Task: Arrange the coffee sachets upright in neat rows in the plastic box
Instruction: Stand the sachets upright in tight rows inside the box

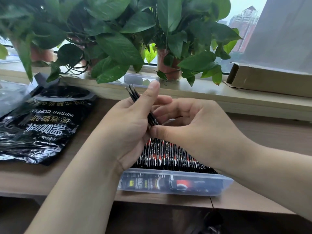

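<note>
**A:** Take me across it, starting at the left.

**B:** An opened black coffee bag (42, 125) lies flat on the table (72, 176), well apart from the work. Next, the left hand (128, 127) is closed round a thin bundle of sachets (135, 96), seen edge-on, with the thumb lifted beside it.

**A:** And the right hand?

**B:** The right hand (195, 125) curls in on that same bundle and pinches its lower end with the thumb. Below both hands sits the plastic box (168, 191), with standing sachets (168, 154) packed on edge inside.

**A:** So what makes this step go well?

**B:** I'd say square the bundle first, with the ends level and the faces matching. Then lower it as one block tight against the last row, and let go only once it is wedged, or the loose ones may tip flat.
</note>
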Tool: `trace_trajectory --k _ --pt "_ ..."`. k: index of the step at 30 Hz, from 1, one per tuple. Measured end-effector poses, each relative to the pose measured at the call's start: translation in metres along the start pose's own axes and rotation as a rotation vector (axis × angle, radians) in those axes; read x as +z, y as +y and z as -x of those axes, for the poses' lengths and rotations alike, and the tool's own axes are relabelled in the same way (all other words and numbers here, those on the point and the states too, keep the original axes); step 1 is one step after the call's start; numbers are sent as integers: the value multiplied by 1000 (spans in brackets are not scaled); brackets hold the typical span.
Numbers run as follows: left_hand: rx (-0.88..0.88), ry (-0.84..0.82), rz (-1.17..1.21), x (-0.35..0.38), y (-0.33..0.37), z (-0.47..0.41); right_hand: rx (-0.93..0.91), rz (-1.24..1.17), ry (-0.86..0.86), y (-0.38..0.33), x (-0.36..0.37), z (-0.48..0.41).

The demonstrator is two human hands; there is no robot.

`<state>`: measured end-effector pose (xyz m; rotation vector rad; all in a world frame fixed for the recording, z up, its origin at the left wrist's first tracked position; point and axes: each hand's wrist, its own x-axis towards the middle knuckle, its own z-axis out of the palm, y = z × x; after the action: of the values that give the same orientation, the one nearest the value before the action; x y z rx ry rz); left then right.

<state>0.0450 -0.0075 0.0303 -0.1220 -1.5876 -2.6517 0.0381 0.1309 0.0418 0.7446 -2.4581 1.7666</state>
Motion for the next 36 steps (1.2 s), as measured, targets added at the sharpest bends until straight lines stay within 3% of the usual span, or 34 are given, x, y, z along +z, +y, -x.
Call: trace_trajectory --k 7,9,13,19,24,26,28,32,36 --pt "-56 -22 7 7 -3 4 -13 49 -50 -3 -5 9" --pt "-28 39 -128 6 -4 2 -14 67 -65 -3 -7 11" --pt "184 154 -636 -16 -1 -5 115 43 -125 -4 -20 12" --pt "199 -218 -727 -29 11 3 160 122 -309 -11 -37 10" --pt "218 -208 -742 -31 9 1 53 186 -278 -9 -33 11" --pt "238 -149 -789 -36 11 -1 44 236 -268 -7 -31 8" --pt "323 15 -855 -45 12 -6 43 358 -317 -8 -33 2" --pt "434 387 -813 -66 15 -17 -2 766 -558 -18 -34 -8" --pt "451 475 -866 -72 11 -21 -103 986 -792 -17 -20 -21"
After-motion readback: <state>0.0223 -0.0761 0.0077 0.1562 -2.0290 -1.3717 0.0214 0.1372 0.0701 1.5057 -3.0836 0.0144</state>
